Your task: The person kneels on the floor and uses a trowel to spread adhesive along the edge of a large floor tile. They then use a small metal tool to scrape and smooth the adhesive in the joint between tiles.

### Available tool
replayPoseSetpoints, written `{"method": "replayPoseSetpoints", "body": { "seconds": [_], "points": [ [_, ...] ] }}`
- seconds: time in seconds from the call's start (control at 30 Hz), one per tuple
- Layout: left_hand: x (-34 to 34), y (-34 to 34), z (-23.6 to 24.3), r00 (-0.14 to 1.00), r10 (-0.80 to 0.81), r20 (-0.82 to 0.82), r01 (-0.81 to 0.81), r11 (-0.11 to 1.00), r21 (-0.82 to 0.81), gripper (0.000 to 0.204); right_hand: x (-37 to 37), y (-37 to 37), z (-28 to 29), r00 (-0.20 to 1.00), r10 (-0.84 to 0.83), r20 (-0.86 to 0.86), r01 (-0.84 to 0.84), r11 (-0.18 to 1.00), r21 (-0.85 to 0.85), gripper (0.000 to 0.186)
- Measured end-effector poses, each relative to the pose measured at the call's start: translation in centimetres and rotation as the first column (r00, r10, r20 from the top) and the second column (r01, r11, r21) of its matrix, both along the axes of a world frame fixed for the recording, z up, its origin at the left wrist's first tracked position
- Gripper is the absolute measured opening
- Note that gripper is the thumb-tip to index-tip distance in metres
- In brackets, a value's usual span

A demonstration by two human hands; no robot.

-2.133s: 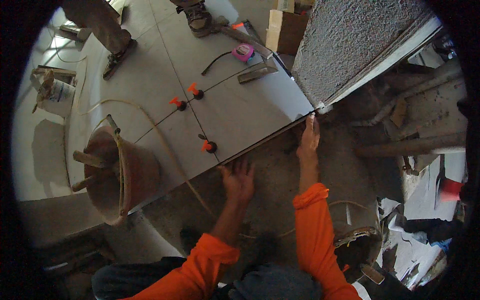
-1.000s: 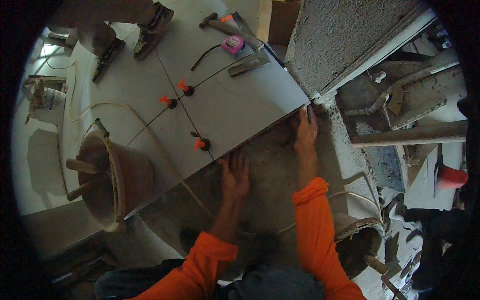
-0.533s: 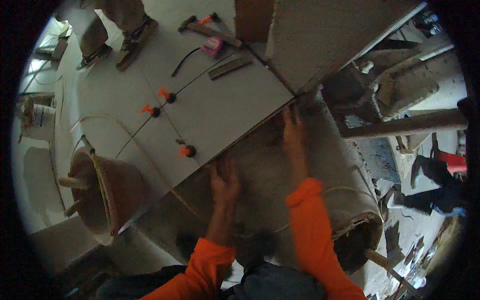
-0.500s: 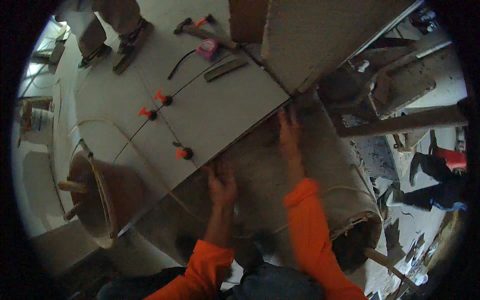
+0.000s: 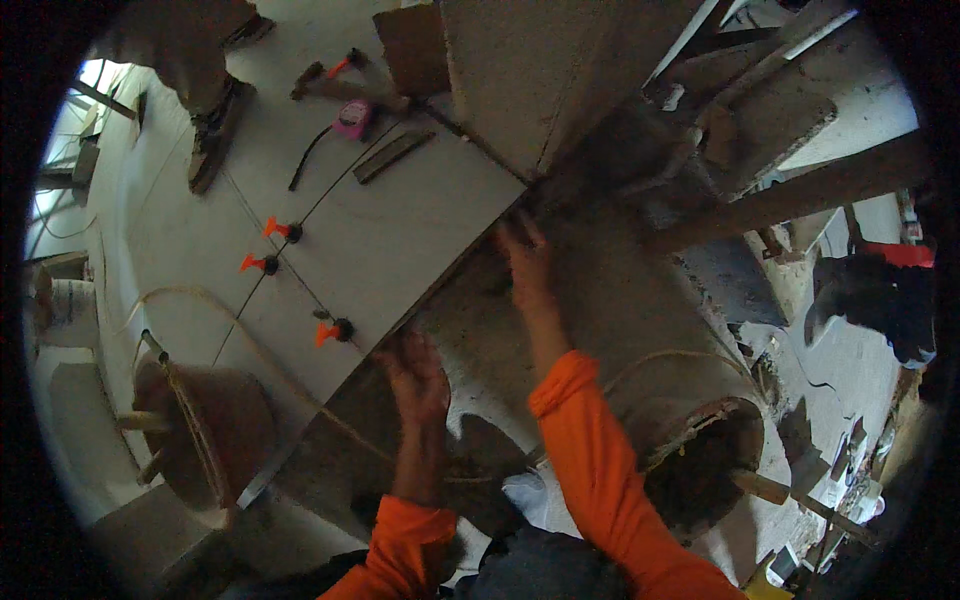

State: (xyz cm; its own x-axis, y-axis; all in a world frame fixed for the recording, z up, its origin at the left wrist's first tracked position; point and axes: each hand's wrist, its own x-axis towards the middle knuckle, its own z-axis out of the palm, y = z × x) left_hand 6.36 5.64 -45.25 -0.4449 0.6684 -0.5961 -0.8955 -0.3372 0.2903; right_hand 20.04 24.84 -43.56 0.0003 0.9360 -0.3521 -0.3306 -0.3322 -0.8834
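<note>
My left hand [image 5: 415,375] is at the front edge of a large pale tile [image 5: 430,230], palm partly up, fingers stretched out against the edge. Farther right along that edge, my right hand [image 5: 528,258] reaches out with extended fingers at the tile's rim, near the corner of a rough pillar [image 5: 500,70]. Whether fingertips go underneath is unclear. Several orange clips on dark bases [image 5: 330,333] stand on the tile joints. Farther up lie a pink tape measure [image 5: 352,119], a hammer [image 5: 322,85] and a flat bar [image 5: 393,156].
A bucket [image 5: 245,430] with wooden handles sits at lower left, beside a looping hose [image 5: 255,350]. Another bucket [image 5: 705,470] is at lower right. A co-worker's shoe [image 5: 210,150] stands at upper left. Planks and debris [image 5: 785,185] crowd the right side.
The view has turned, shifting tiles, pillar and both hands leftward in the picture. My hands remain along the tile edge. The co-worker's feet have shifted at upper left.
</note>
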Motion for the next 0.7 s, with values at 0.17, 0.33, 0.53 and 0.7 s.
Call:
{"method": "replayPoseSetpoints", "body": {
  "seconds": [0.17,0.33,0.53,0.7],
  "points": [
    [0.2,-0.7,0.1,0.999,-0.002,-0.048,0.005,0.998,0.066,0.049,-0.6,-0.6,0.8,0.998,0.029,-0.048,-0.032,0.997,-0.072,0.071],
    [0.6,-0.5,0.0,0.999,0.013,-0.037,-0.007,0.990,0.142,0.037,-2.0,-1.8,1.5,0.995,-0.011,-0.097,-0.004,0.988,-0.154,0.067],
    [0.8,0.0,0.0,0.988,-0.002,-0.155,0.010,0.999,0.047,0.035,-2.5,-3.5,2.1,0.991,-0.001,-0.134,-0.018,0.990,-0.141,0.066],
    [0.4,0.0,0.1,0.997,0.037,-0.072,-0.038,0.999,-0.025,0.036,-3.9,-5.6,0.5,0.998,0.033,0.061,-0.012,0.948,-0.318,0.055]
  ]
}}
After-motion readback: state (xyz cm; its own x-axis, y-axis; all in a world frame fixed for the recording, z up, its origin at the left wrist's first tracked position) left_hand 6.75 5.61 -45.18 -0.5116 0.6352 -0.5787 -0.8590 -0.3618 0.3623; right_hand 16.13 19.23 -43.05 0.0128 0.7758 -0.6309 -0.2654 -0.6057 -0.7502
